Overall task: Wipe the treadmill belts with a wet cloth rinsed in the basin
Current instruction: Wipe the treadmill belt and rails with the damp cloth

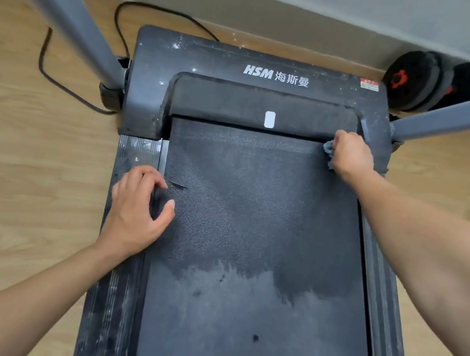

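From the head camera, the right hand [351, 155] is closed around a bunched grey-blue cloth [329, 150], pressing it on the far right corner of the treadmill belt [253, 210], just below the motor cover [207, 62]. The left hand [135, 209] rests on the left side rail [111, 296] with fingers loosely bent at the belt's edge, holding nothing. The belt's far half looks darker, the near half grey and dusty. A black cable [59, 84] lies on the wooden floor [16, 177] (far left), and dumbbell weights [416, 79] sit far right.

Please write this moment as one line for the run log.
right hand grips cloth on belt, far right corner | left hand rests on left rail, belt edge
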The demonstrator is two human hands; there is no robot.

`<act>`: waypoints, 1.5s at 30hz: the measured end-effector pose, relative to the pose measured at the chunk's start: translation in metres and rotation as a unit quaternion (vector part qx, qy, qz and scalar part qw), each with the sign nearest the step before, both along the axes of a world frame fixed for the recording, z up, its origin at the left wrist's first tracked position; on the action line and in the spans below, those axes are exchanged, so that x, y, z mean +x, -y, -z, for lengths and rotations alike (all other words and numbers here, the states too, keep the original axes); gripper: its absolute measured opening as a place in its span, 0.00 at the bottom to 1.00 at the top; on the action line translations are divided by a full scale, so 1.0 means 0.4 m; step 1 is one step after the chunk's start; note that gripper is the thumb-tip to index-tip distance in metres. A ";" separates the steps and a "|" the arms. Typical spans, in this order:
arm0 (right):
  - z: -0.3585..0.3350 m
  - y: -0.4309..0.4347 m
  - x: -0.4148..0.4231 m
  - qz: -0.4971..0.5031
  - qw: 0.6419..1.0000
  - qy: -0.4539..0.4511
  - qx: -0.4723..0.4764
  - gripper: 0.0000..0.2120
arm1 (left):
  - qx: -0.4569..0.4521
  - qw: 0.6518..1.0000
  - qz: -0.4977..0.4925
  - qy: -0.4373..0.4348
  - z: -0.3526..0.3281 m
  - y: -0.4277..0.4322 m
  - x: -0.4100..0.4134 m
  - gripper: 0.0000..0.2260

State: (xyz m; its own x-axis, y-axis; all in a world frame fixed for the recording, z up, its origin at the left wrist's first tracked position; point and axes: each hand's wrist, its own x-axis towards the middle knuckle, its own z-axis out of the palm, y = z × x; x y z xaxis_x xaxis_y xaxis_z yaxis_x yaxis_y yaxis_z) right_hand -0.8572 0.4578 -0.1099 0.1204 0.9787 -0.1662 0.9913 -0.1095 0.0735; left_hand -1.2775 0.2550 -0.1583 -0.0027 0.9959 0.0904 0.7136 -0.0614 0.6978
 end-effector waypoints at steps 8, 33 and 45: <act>0.020 0.060 -0.192 0.179 0.950 -0.240 0.090 0.04 | -0.138 0.970 0.018 0.199 -0.018 -0.024 -0.060 0.22; -0.046 0.043 0.060 -0.020 0.997 0.054 -0.052 0.17 | -0.005 0.989 0.122 -0.086 0.020 0.023 -0.041 0.12; 0.028 0.093 -0.169 0.123 0.972 -0.185 0.079 0.07 | -0.030 0.991 0.123 -0.040 0.000 0.019 -0.043 0.16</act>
State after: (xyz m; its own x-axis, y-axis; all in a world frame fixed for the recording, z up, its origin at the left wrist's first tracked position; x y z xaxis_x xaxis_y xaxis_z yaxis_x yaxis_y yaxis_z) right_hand -0.9246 0.4204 -0.1212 0.3141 0.9448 -0.0928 0.8890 -0.3270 -0.3206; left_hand -1.2946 0.2473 -0.1583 0.2466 0.9689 0.0212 0.7358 -0.2014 0.6465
